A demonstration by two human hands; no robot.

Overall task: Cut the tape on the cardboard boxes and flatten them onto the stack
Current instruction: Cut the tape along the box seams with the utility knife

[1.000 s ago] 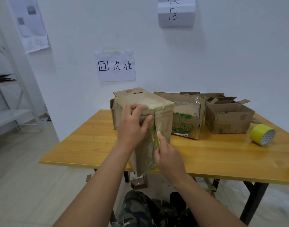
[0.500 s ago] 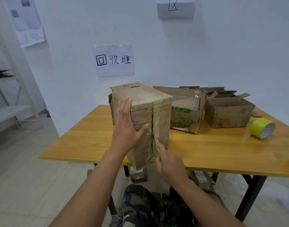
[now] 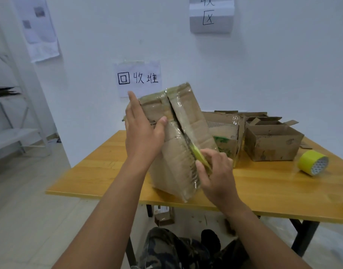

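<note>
**Taped carton tilted at the table edge, blade in the seam**

While a person steadies a worn, taped cardboard box [image 3: 178,140] on the near edge of a yellow wooden table [image 3: 263,187], the carton leans back with its taped face turned up toward them. Glossy clear tape wrinkles over the brown flaps, and a dark gap runs down the middle seam where the two flaps part. The corrugated edges look soft and frayed.

The left hand [image 3: 142,136] lies flat against the box's left side, fingers straight and pointing up, thumb pressed across the front flap. The right hand [image 3: 215,171] is curled round a yellow-green cutter [image 3: 198,155], pinching it low on the seam, with the tool's tip set into the gap. Both forearms are bare and reach in from below.

Behind the tilted carton stands a second box with green print [image 3: 226,141], its top flaps open and shiny with tape. To its right sits a smaller open brown box [image 3: 271,144], squat and patched with tape. A roll of yellow tape [image 3: 313,162] lies on its side near the table's right end. Handwritten paper signs [image 3: 138,78] are stuck to the white wall. Camouflage trousers [image 3: 172,249] show under the table edge.
</note>
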